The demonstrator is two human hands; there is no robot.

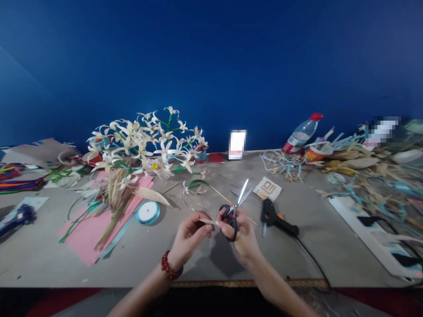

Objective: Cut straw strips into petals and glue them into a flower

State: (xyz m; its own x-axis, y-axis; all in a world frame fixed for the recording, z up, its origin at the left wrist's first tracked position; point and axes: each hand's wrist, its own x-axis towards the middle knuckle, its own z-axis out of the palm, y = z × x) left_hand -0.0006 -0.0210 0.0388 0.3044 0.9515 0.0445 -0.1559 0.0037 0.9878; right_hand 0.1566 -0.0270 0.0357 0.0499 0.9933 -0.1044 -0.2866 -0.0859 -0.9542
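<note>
Between the fingertips of my left hand (pixel 193 233) is a small pale strip (pixel 207 221), which looks like dried husk. My right hand (pixel 243 235) has black-handled scissors (pixel 235 211) hooked on its fingers, with the blades parted and pointing up and away. The right thumb and fingertip also meet the strip's near end. Both hands are closed and held over the grey table (pixel 185 268). Beyond them lie a green-stemmed piece (pixel 198 182) with pale petals and a thin stick (pixel 216 192).
A black glue gun (pixel 277 220) with its cord lies right of my hands, below a patterned card (pixel 267 189). White flowers (pixel 145 145) stand at the back left, above pink paper (pixel 82 237) and a ribbon spool (pixel 148 212). A power strip (pixel 370 237) and tilted bottle (pixel 302 134) are rightward.
</note>
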